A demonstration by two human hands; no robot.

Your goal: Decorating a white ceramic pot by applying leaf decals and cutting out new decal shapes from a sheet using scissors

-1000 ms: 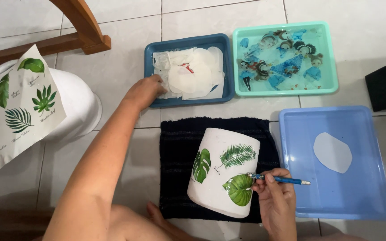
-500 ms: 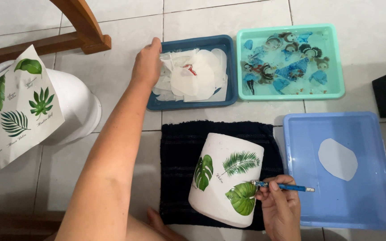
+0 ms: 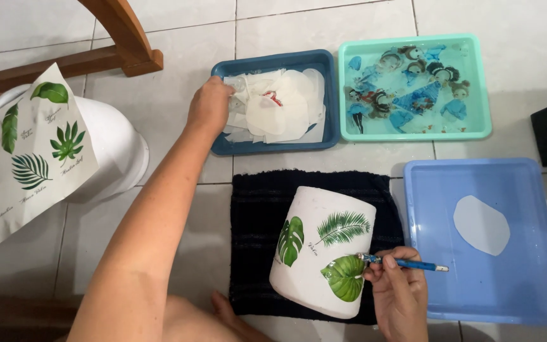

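Head view: the white pot lies on its side on a dark towel, three leaf decals already on it. The right hand pinches a blue tool — its tip at the lowest leaf decal. The left hand reaches into the dark blue tray, fingers closed on wet backing papers. The decal sheet still carries several leaves — so the decorating looks partly done, by my judgement.

At six o'clock, a matt white ceramic pot with smooth leaf decals lies on a nubby black cloth towel. Glossy blue plastic tray at three; pale glazed floor tiles all around.
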